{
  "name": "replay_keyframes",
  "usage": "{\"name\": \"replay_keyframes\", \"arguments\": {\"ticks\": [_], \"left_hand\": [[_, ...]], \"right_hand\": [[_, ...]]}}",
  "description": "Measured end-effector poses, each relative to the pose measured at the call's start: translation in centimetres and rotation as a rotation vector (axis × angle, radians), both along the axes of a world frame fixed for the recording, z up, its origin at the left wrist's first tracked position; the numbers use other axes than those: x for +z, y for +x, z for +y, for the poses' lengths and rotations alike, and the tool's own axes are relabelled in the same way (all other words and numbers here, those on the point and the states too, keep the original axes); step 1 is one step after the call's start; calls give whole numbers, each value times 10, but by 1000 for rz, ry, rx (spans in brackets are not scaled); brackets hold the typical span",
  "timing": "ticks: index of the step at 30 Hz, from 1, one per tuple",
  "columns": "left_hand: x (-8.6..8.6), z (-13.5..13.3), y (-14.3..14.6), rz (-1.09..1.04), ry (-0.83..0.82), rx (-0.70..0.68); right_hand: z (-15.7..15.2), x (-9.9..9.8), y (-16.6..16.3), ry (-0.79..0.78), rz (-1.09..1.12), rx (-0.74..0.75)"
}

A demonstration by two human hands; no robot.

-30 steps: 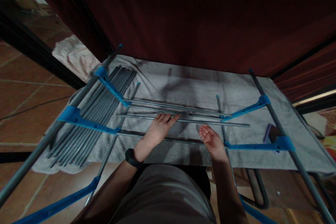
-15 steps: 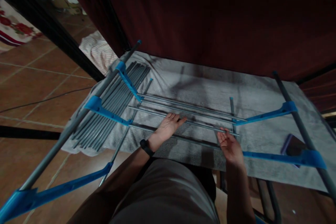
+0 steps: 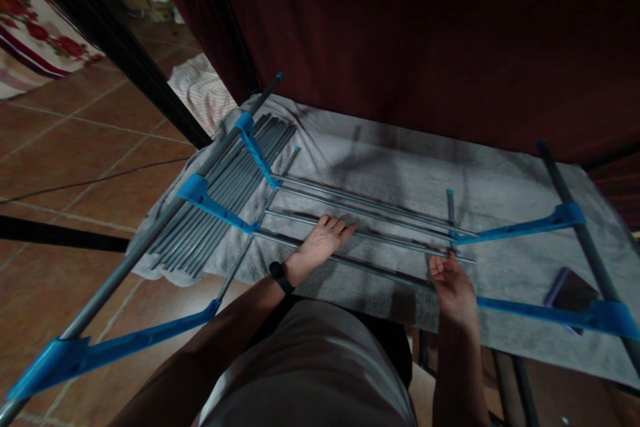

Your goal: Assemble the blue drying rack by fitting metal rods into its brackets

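A thin grey metal rod (image 3: 387, 238) lies across the middle of a rack frame with blue plastic arms. My left hand (image 3: 326, 238) is closed on it near the middle, fingers over the top. Close to its right end, my right hand (image 3: 451, 280) grips the same rod with the fingertips. The rod's left end is free, a little beyond the left blue arm (image 3: 227, 213). Two more rods (image 3: 360, 203) span the frame behind it, and a thicker bar (image 3: 380, 271) runs in front. On the right, a blue arm (image 3: 520, 230) meets the rods behind.
A bundle of several loose grey rods (image 3: 225, 193) lies on the left of the towel-covered table (image 3: 400, 147). A dark, purple-edged flat object (image 3: 570, 293) rests at the right. Behind the table hangs a dark red curtain (image 3: 425, 47). Upright tubes (image 3: 150, 240) flank both sides.
The held rod has shifted right relative to the frame, and my right hand has moved right with it. My left hand stays on the rod. The whole view has turned slightly.
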State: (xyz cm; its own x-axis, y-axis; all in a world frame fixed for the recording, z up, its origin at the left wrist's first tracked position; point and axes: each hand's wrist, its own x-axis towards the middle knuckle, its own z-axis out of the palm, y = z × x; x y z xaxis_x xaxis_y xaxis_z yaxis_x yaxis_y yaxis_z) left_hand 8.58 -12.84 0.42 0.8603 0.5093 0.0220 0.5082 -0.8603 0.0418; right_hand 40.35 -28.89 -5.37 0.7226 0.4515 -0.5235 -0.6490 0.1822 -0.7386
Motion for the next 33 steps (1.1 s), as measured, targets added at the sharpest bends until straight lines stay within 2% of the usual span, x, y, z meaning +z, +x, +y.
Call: {"name": "replay_keyframes", "arguments": {"ticks": [6, 12, 21, 26, 33], "left_hand": [[-4, -1, -4, 13, 41, 27], [-14, 6, -12, -24, 49, 84], [-34, 21, -45, -282, -43, 188], [-40, 25, -54, -257, -69, 244], [-41, 23, -62, -370, -5, 209]], "right_hand": [[-1, -10, 7, -9, -44, 8], [-2, -9, 5, 16, -53, -18], [12, 1, -17, 87, -88, -24], [21, 14, -20, 175, -88, -5], [30, 41, -15, 244, -163, 21]]}}
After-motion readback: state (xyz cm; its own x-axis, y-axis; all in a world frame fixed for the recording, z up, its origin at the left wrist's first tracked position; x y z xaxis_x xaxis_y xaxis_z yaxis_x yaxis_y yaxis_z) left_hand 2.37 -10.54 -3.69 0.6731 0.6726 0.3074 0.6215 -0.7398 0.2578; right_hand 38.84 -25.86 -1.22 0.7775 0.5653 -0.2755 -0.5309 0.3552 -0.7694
